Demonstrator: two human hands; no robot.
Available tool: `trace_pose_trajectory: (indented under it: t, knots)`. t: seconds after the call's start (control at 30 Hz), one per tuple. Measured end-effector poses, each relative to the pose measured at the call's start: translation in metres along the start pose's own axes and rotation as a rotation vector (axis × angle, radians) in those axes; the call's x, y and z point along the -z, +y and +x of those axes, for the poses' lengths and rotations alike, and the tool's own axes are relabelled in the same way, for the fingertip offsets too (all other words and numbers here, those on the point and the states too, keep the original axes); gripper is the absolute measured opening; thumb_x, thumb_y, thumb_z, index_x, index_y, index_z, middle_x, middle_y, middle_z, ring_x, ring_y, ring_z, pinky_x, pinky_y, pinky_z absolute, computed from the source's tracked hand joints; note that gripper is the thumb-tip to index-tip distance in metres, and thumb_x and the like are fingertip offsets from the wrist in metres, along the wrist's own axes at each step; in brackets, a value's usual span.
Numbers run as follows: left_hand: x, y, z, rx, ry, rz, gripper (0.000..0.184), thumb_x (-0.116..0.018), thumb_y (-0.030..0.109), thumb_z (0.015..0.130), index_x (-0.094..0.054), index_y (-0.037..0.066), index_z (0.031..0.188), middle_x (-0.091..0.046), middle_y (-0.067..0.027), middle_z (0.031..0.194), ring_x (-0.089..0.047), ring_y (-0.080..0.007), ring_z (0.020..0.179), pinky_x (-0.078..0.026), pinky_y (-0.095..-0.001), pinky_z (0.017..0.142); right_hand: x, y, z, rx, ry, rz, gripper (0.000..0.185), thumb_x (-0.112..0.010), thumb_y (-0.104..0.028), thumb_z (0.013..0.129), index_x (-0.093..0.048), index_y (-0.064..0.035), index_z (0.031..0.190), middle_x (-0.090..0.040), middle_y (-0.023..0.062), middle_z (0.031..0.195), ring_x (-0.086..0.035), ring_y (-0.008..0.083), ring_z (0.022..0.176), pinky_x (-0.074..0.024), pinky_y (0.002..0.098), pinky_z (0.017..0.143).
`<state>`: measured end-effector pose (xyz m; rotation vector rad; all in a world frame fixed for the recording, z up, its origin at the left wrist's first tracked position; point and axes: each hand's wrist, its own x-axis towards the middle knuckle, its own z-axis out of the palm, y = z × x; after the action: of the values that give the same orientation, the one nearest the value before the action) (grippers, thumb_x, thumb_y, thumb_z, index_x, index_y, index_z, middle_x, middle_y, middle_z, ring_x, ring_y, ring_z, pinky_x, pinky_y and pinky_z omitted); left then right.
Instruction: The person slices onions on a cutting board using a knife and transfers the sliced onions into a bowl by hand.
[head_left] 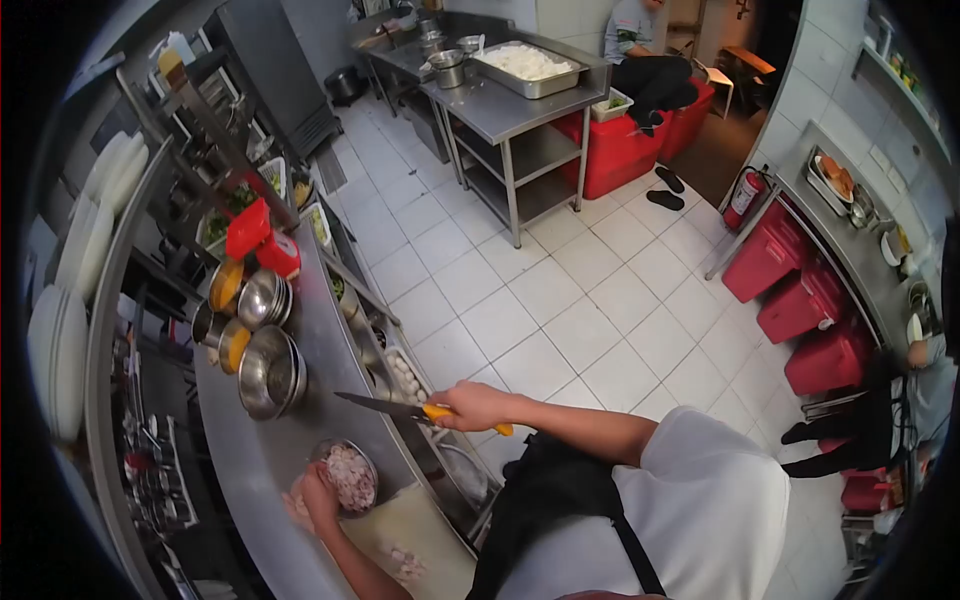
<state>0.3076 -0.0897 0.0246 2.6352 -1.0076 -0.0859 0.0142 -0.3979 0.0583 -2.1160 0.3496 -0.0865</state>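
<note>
My right hand (472,406) is wrapped round the yellow handle of a kitchen knife (385,405). The dark blade points left, raised above the counter's edge. At the left rim of a metal bowl (374,490), my left hand (318,494) is closed on the rim, its fingertips partly hidden. Chopped pale pink meat (350,476) fills the bowl. Larger pieces of raw meat (296,506) lie on the steel counter just left of that hand. Nearer to me is a pale cutting board (430,530) with a few chopped bits (405,562) on it.
Stacked metal bowls (268,372) and a red container (262,238) stand farther along the counter (340,300). Plates (60,350) line the left shelf. Behind are a steel table (510,115) with a white-filled tray (530,68), a seated person (640,50), and another person (900,400) at right.
</note>
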Motion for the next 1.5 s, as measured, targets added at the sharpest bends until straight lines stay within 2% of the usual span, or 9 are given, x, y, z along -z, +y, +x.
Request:
trace_pose_trajectory:
  t: [0.07,0.17,0.37,0.6,0.7,0.9,1.1,1.2,1.5]
  knots:
    - [0.001,0.002,0.001,-0.005,0.074,-0.049,0.025,-0.057,0.010,0.093,-0.067,0.001,0.114,-0.068,-0.0251,0.091,-0.066,-0.0445,0.090,-0.052,-0.0482,0.082,0.000,0.003,-0.001,-0.017,-0.006,-0.004,0.034,-0.070,-0.032,0.090,-0.067,-0.0073,0.114,-0.071,0.0218,0.084,-0.069,0.0425,0.085,-0.0526,0.0525,0.076]
    - [-0.005,-0.020,0.000,-0.108,-0.075,0.017,0.025,-0.059,0.012,0.093,-0.068,0.003,0.115,-0.066,-0.0253,0.097,-0.064,-0.0448,0.094,-0.051,-0.0486,0.086,-0.002,0.010,0.000,-0.023,-0.009,-0.016,0.035,-0.069,-0.033,0.090,-0.067,-0.0072,0.114,-0.071,0.0211,0.085,-0.069,0.0423,0.085,-0.0526,0.0521,0.076]
    - [-0.024,0.045,-0.023,-0.270,0.026,0.189,0.026,-0.069,0.015,0.088,-0.070,0.002,0.110,-0.063,-0.0233,0.116,-0.060,-0.0401,0.109,-0.049,-0.0476,0.095,0.000,0.002,0.000,-0.039,-0.030,0.005,0.035,-0.068,-0.033,0.090,-0.068,-0.0068,0.114,-0.071,0.0210,0.085,-0.069,0.0412,0.087,-0.0527,0.0512,0.077]
    - [-0.015,0.024,-0.014,-0.149,0.155,-0.093,0.015,-0.065,0.007,0.090,-0.068,-0.003,0.100,-0.064,-0.0246,0.095,-0.063,-0.0425,0.089,-0.049,-0.0495,0.080,-0.001,0.002,-0.001,-0.037,-0.014,-0.008,0.036,-0.068,-0.034,0.091,-0.068,-0.0071,0.115,-0.071,0.0209,0.085,-0.069,0.0411,0.087,-0.0529,0.0511,0.078]
    - [-0.003,0.019,-0.011,-0.098,0.202,-0.176,0.014,-0.063,0.006,0.090,-0.068,-0.005,0.098,-0.066,-0.0249,0.091,-0.063,-0.0429,0.088,-0.050,-0.0485,0.081,0.002,-0.003,0.002,-0.044,-0.002,-0.006,0.038,-0.068,-0.034,0.091,-0.067,-0.0071,0.117,-0.071,0.0216,0.087,-0.069,0.0414,0.088,-0.0530,0.0515,0.079]
    - [-0.014,-0.013,-0.016,-0.131,0.049,-0.002,0.015,-0.060,0.003,0.091,-0.069,-0.005,0.100,-0.067,-0.0262,0.093,-0.066,-0.0404,0.088,-0.050,-0.0473,0.080,-0.012,-0.004,0.007,-0.012,-0.016,0.036,0.038,-0.067,-0.033,0.091,-0.066,-0.0057,0.116,-0.071,0.0229,0.090,-0.069,0.0423,0.090,-0.0526,0.0524,0.079]
    - [0.004,0.014,-0.011,0.166,0.104,-0.139,0.020,-0.056,-0.003,0.086,-0.069,-0.004,0.102,-0.068,-0.0264,0.094,-0.066,-0.0406,0.094,-0.050,-0.0459,0.087,-0.017,-0.006,0.010,0.031,-0.055,0.033,0.036,-0.068,-0.033,0.090,-0.066,-0.0040,0.112,-0.070,0.0230,0.089,-0.068,0.0436,0.090,-0.0513,0.0528,0.078]
    - [-0.007,0.003,-0.005,-0.079,0.163,-0.093,0.022,-0.057,-0.005,0.084,-0.069,-0.003,0.103,-0.068,-0.0267,0.096,-0.066,-0.0411,0.094,-0.051,-0.0450,0.087,-0.019,-0.009,0.011,0.027,-0.060,0.045,0.036,-0.067,-0.032,0.090,-0.066,-0.0036,0.111,-0.070,0.0229,0.089,-0.068,0.0434,0.090,-0.0513,0.0523,0.079]
    - [-0.005,0.002,-0.013,-0.016,0.156,-0.134,0.025,-0.060,-0.007,0.081,-0.073,-0.002,0.103,-0.071,-0.0236,0.090,-0.069,-0.0393,0.088,-0.052,-0.0463,0.086,-0.025,-0.003,0.011,-0.014,-0.058,0.005,0.042,-0.067,-0.033,0.090,-0.066,-0.0046,0.121,-0.072,0.0233,0.098,-0.068,0.0423,0.096,-0.0532,0.0499,0.084]
